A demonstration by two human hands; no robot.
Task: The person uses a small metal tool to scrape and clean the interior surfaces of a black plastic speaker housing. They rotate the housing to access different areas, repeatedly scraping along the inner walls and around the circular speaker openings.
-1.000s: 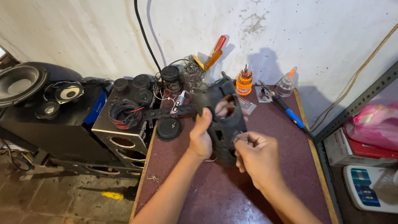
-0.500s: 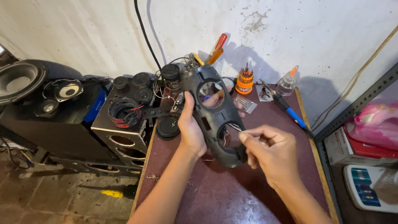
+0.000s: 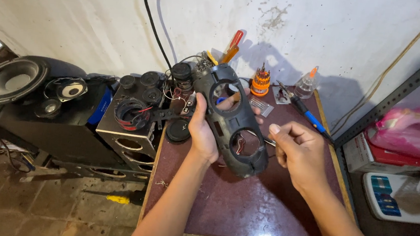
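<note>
Left hand [image 3: 202,132] wraps the black speaker housing [image 3: 232,119] from its left edge, thumb on the front face, fingers behind and showing through the upper round opening. Housing is held up off the maroon table [image 3: 242,212], long axis running from far-left down to near-right, face toward the camera, two round cut-outs along it. Red wire visible through the lower opening; what it connects to is hidden.

Right hand [image 3: 298,151] sits just right of the grip, fingers curled closed on a thin metal tool, mostly hidden, only a sliver showing by the housing's lower cut-out. Can't tell tool type.

Beyond the grip: orange screwdriver-bit holder [image 3: 260,82] with bits standing in it, small clear bottle [image 3: 306,84], blue-handled soldering iron [image 3: 307,113]. Left of the grip: open speaker box [image 3: 133,126] with wires inside.
</note>
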